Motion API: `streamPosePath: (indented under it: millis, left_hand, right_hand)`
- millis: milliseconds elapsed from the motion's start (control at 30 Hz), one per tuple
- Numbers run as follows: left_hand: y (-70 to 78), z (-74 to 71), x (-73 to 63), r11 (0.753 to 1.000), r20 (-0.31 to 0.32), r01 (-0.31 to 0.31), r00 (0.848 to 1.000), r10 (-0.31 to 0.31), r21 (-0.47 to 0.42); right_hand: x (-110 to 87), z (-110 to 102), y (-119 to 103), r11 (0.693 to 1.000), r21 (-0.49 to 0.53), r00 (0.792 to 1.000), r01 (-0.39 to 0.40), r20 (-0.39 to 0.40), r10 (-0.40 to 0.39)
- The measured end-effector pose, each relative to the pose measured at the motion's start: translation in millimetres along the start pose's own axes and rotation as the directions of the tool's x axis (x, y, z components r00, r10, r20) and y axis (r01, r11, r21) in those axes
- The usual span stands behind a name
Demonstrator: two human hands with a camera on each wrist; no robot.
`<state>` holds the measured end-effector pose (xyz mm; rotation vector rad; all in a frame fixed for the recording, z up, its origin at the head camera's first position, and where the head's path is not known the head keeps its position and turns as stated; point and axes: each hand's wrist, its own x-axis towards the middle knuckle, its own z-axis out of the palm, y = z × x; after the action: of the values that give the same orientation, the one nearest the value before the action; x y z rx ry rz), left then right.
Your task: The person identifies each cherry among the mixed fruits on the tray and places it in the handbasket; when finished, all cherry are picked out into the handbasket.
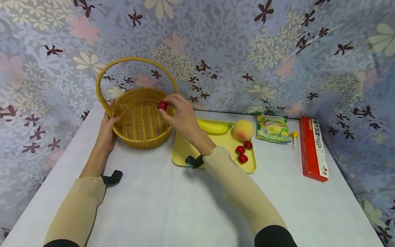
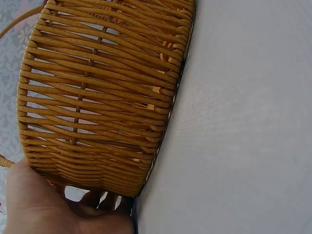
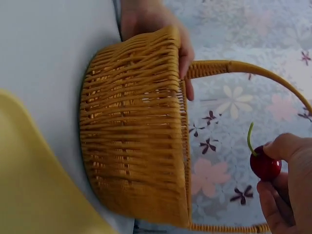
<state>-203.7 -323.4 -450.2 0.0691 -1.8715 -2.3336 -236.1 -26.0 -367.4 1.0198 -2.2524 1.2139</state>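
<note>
A tan wicker basket (image 1: 145,142) with a tall arched handle stands at the left of the table. My left hand (image 1: 108,128) grips its left side, thumb over the rim near the handle's foot, as the left wrist view also shows beside the woven wall (image 2: 97,107). Above the basket's right rim, my right hand (image 1: 185,118) pinches a dark red cherry (image 3: 265,165) between thumb and fingertips. A green stem sticks out from that cherry. The inside of the basket shows only its woven floor.
Right of the basket lies a yellow tray (image 1: 182,154) bearing a banana (image 1: 216,127), a peach (image 1: 243,130) and three cherries (image 1: 242,158). Farther right are a green snack packet (image 1: 273,128), a yellow lollipop (image 1: 294,135) and a red pasta box (image 1: 313,149). Floral cloth hangs behind.
</note>
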Motion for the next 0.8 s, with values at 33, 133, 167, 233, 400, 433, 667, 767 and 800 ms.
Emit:
streamPosePath:
  millis: [33,133,167,233,400,433,667,767,800]
  left_hand:
    - [-0.7,-0.4,0.3,1.000,-0.002,-0.003,1.000,0.003,0.000]
    - [-1.3,-1.6,0.8,1.000,-0.005,-0.008,1.000,0.008,-0.003]
    - [-1.3,-1.7,0.9,1.000,-0.005,-0.010,1.000,0.010,-0.003]
    - [-1.1,-1.2,1.0,1.000,-0.006,-0.010,1.000,0.010,-0.001]
    - [-2.4,0.4,0.4,1.000,-0.008,-0.010,1.000,0.010,-0.003]
    - [-2.5,0.3,0.2,1.000,-0.011,-0.010,1.000,0.010,-0.004]
    - [-2.1,-1.5,-0.2,1.000,-0.023,-0.004,1.000,0.004,0.006]
    - [-2.5,-1.0,-0.1,1.000,-0.018,-0.007,1.000,0.007,0.011]
    - [-2.8,-0.7,-0.2,1.000,-0.015,-0.007,1.000,0.007,0.008]
  right_hand:
    - [2.0,3.6,-1.6,1.000,-0.002,1.000,0.012,0.017,-0.012]
    - [6.4,13.1,-4.5,1.000,-0.002,0.997,0.016,0.070,-0.016]
    - [7.3,15.8,-4.3,1.000,-0.012,0.996,0.001,0.087,0.000]
    - [7.6,18.9,-3.2,0.999,-0.035,0.992,-0.037,0.118,0.040]
    - [-3.9,14.4,3.0,0.992,-0.083,0.983,-0.099,0.149,0.110]
    - [-7.5,11.9,4.2,0.992,-0.076,0.983,-0.102,0.143,0.112]
    - [-34.7,-12.9,14.3,0.992,-0.026,0.991,-0.119,0.064,0.121]
    - [-48.1,-25.2,20.9,0.992,-0.002,0.991,-0.128,0.022,0.128]
    - [-53.4,-29.4,23.3,0.990,0.009,0.990,-0.140,0.011,0.140]
